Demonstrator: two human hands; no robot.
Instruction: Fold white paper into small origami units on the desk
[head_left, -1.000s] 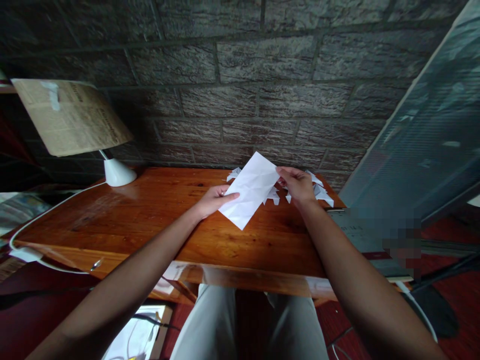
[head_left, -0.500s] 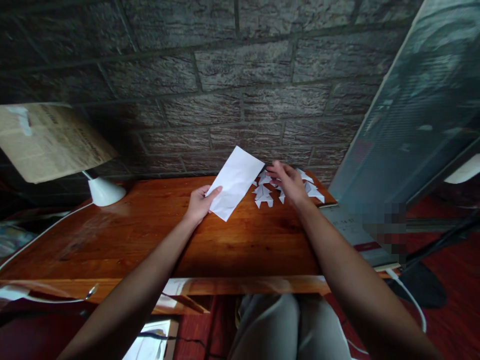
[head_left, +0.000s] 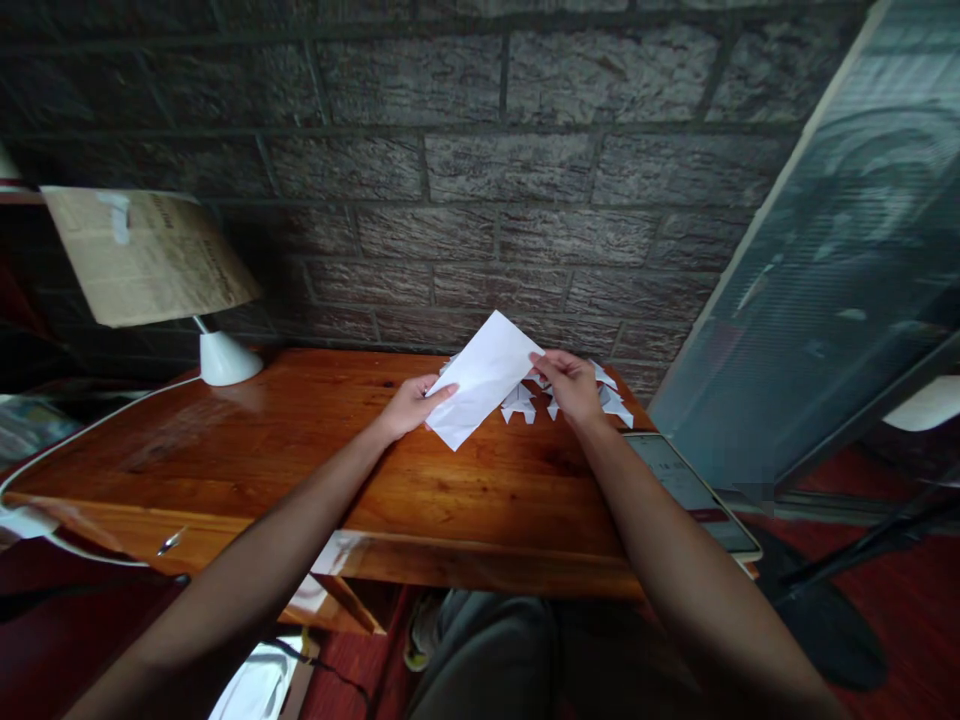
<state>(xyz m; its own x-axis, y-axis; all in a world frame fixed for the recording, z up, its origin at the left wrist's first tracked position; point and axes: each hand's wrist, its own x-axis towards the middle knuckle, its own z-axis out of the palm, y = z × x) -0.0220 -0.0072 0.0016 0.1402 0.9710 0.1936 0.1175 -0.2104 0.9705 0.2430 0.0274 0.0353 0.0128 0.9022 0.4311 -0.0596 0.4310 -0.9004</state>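
Observation:
A plain white sheet of paper is held up at a slant above the wooden desk. My left hand grips its lower left edge, thumb on top and fingers behind. At the right corner, my right hand pinches the sheet between thumb and fingers. Behind and below the right hand lie several folded white paper shapes with pointed edges; the sheet and the hand hide part of them.
A lamp with a brown paper shade and white base stands at the desk's back left, its white cord trailing left. A tablet-like device lies at the right edge, partly behind my right forearm. A brick wall rises behind.
My right hand has come from above the folded shapes to the sheet's right corner and taken hold of it. My left hand still holds the sheet. The camera view has shifted.

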